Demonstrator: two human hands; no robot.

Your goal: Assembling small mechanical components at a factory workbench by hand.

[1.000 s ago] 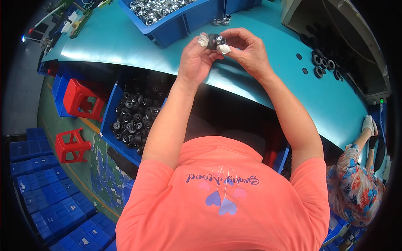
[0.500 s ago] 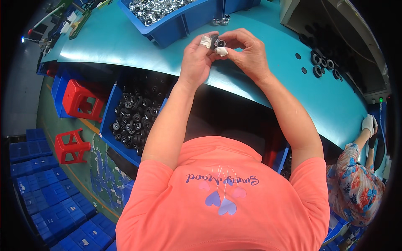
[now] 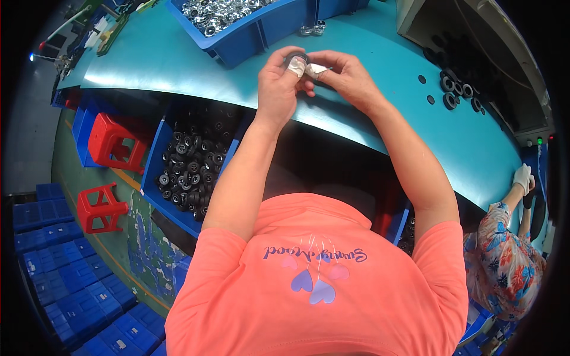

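Shifted a bit left since the earlier frame: the dark wheel (image 3: 296, 54), now pinched by the left hand (image 3: 277, 86) over the tabletop (image 3: 178, 68), near side of the blue bin (image 3: 246, 44). Right hand (image 3: 351, 80) is nearest its right edge, fingers bent, but grip can't be told; axle direction's hidden. Printed script (image 3: 314, 254) is seen upside down on the coral shirt (image 3: 255, 308).

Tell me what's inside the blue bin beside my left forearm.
The blue bin holds a heap of small black wheels. The heap covers its floor and whatever lies underneath; your left forearm hides one corner.
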